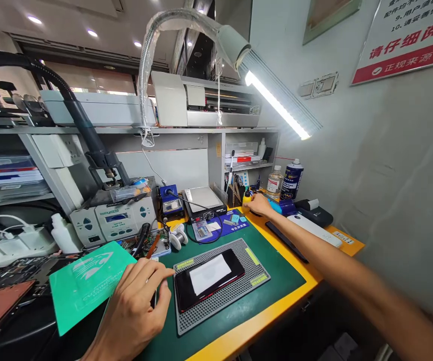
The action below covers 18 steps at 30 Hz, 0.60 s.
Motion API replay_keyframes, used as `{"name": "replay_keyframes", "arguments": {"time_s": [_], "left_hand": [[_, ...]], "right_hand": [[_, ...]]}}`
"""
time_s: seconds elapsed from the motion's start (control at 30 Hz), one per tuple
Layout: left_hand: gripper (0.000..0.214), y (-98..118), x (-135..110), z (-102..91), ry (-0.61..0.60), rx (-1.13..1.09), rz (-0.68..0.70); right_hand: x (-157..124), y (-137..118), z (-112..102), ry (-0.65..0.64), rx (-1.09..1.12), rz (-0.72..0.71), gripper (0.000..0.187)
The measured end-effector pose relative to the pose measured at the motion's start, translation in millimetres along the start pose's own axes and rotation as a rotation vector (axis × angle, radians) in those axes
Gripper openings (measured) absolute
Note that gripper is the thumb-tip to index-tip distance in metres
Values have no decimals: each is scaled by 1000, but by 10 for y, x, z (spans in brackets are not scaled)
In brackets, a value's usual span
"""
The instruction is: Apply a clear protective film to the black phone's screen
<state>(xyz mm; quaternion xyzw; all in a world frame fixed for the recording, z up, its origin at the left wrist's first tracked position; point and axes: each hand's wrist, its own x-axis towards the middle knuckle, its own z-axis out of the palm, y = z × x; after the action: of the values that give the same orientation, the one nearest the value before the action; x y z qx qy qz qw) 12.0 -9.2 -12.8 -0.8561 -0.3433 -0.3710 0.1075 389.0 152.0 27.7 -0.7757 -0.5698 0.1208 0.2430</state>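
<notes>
My left hand (136,311) rests low at the near edge of a dark green work mat (269,281), its index finger reaching toward a grey perforated silicone pad (220,286). A dark strip by its thumb is too small to identify. On that pad lies a black smartphone (209,281), with a white sheet (209,274) on its face. My right hand (259,204) stretches to the back of the desk, its fingertips at a small yellow bottle (246,198). A blue object (282,207) lies just beyond it.
A green silicone mat (88,286) lies left of my left hand. Behind stand a soldering station (113,220), a heating plate (203,200), a solder spool (177,237) and tall bottles (291,179). A lamp (276,98) arches overhead; the yellow desk edge (250,321) runs near.
</notes>
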Motion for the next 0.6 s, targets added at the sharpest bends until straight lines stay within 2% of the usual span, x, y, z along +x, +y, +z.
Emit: {"name": "replay_keyframes", "arguments": {"time_s": [0.17, 0.27, 0.37, 0.5, 0.6], "left_hand": [[21, 28, 6, -5, -44, -4, -34], [21, 33, 13, -4, -59, -7, -59], [19, 33, 14, 5, -70, -1, -102], [18, 49, 10, 23, -97, 5, -139], [17, 60, 14, 20, -114, 7, -152]], "right_hand": [[-71, -47, 6, -58, -85, -23, 34], [-261, -47, -76, -86, -127, -104, 34], [-593, -58, -130, -186, -142, -249, 31], [-1060, -201, -98, -477, -140, -500, 30], [-1329, -403, -52, -519, -154, -681, 24]]}}
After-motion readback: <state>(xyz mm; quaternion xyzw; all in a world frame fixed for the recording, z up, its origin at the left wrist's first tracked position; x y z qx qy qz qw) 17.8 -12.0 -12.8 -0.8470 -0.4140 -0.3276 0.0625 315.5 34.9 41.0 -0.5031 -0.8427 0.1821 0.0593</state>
